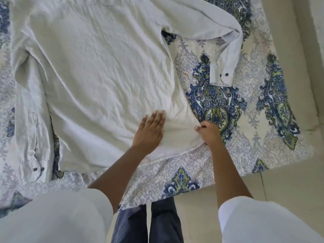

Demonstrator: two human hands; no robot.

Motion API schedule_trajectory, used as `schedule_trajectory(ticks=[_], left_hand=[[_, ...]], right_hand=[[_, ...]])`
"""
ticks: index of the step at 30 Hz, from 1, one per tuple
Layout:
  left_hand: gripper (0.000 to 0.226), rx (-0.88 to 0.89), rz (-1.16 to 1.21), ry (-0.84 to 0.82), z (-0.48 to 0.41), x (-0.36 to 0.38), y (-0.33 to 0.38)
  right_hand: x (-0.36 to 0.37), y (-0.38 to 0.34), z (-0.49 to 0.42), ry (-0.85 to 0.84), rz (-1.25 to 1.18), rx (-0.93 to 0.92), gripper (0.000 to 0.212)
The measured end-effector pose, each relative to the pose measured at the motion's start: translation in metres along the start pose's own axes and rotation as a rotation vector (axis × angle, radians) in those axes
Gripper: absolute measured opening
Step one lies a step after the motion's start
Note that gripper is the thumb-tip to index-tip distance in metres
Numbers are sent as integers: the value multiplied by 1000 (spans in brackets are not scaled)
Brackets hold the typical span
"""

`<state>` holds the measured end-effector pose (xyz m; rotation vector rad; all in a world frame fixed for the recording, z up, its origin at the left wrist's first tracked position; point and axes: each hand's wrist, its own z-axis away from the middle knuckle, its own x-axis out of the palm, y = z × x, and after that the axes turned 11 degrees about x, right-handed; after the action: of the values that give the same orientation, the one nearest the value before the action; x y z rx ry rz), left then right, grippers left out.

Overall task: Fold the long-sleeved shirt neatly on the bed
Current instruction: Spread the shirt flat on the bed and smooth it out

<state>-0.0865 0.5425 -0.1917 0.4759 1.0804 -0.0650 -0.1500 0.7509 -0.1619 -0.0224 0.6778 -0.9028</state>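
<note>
Long-sleeved shirt (pixel 98 67) lies spread, back up, on the patterned bedspread (pixel 219 102) of the bed, hem nearest the person. In the head view, the left hand (pixel 149 130) rests flat on the cloth just inside the hem corner, fingers (pixel 157 116) together and extended, clamped on nothing. Just beside it, the right hand (pixel 207 131) pinches the shirt's side edge, fingers closed on the fabric. Beyond the right fingers one sleeve (pixel 226 50) lies bent, cuff buttoned; the other sleeve (pixel 29 128) lies well to the left. This looks like smoothing and squaring before the first fold; next, the side and sleeve likely need bringing inward over the body.
</note>
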Motion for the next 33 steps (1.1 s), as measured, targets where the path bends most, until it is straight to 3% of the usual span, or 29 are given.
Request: schedule_trajectory(ticks=[4, 7, 9, 12, 15, 20, 25, 30, 33], left_hand=[[63, -13, -1, -80, 23, -6, 2], [54, -104, 77, -52, 30, -18, -2], [53, -200, 119, 62, 43, -21, -10], [45, -446, 250, 397, 80, -15, -24], [32, -633, 280, 666, 126, -3, -42], [24, -703, 253, 664, 179, 6, -72], [34, -994, 202, 667, 208, 4, -111], [55, -1447, 559, 625, 230, -5, -159], [64, -1535, 665, 475, 248, -3, -182]], right_hand=[[15, -1, 14, 246, 277, -54, 28], [34, -15, 40, 457, 455, -210, 43], [56, -23, 56, 383, 453, -342, 36], [99, -28, 74, 83, 391, -452, 25], [134, -34, 89, -99, 376, -522, 29], [173, -55, 111, -153, 460, -631, 36], [212, -80, 128, -108, 548, -816, 29], [252, -110, 138, -208, 637, -894, 39], [268, -126, 140, -250, 687, -895, 46]])
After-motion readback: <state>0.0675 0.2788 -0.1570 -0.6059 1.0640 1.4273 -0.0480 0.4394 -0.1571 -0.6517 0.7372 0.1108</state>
